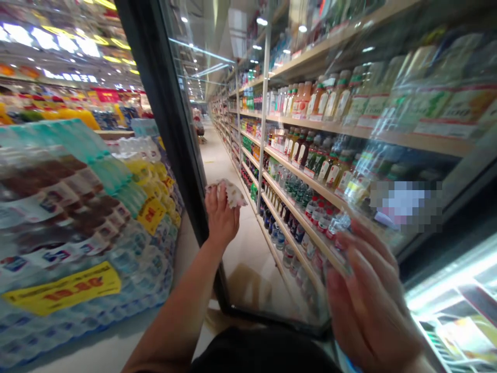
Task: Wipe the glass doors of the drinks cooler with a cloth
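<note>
My left hand [222,220] is pressed on a crumpled pale cloth with small dark spots [231,192], which lies against the glass door [248,280] beside its dark frame [165,103]. Closer to me on the right, my right hand [375,295] is raised in front of the glass, blurred by motion. Its fingers look stretched out and apart, with nothing visible in them. Whether it touches the door cannot be made out. The door stands swung out, and shelves of bottles show in the glass.
On the left, stacked packs of bottled drinks [50,207] carry yellow price signs [66,290]. A lit cooler interior with a wire rack [458,321] is at the lower right. Long bottle shelves [310,124] line an aisle [215,150] seen in the glass.
</note>
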`<state>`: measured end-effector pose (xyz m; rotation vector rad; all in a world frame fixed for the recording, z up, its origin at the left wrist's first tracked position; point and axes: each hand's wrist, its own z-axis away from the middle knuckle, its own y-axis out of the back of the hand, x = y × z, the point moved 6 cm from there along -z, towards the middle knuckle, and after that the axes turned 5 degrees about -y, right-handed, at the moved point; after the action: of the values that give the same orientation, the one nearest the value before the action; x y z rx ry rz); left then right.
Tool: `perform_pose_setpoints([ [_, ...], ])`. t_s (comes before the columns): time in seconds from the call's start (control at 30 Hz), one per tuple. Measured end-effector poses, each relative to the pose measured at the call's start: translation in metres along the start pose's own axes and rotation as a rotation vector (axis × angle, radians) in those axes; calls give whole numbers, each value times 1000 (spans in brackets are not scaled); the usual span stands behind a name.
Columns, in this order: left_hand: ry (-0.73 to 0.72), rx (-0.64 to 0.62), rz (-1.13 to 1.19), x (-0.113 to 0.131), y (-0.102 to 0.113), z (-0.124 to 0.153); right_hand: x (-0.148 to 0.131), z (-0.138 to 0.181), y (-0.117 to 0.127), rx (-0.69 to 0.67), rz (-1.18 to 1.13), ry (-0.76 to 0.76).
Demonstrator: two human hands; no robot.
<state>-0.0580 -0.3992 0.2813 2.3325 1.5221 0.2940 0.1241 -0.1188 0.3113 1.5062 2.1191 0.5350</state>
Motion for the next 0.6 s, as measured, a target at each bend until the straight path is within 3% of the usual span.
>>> perform_pose_setpoints([
  [0.07, 5, 21, -5, 3, 4, -3, 10, -20, -26, 149, 28, 28],
  [0.13, 38, 55, -12, 14, 7, -8, 28, -22, -68, 110, 146, -39],
  [0.2, 28, 62, -17, 37, 7, -13, 42, -14, -111, 10, 214, -7],
  [0.27, -120, 13, -17, 74, 0, -20, 53, -4, -137, 34, 286, 13],
  [0.33, -373, -38, -29, 111, -7, -26, 59, 2, -152, 76, 332, 16],
  [0.4, -504, -42, -60, 125, -6, -39, 60, 4, -158, 91, 346, 13],
  [0.47, -421, 0, -86, 111, 4, -64, 60, 4, -159, 97, 345, 13],
  [0.6, -29, 122, -45, 43, 33, -102, 59, 4, -158, 93, 346, -11],
])
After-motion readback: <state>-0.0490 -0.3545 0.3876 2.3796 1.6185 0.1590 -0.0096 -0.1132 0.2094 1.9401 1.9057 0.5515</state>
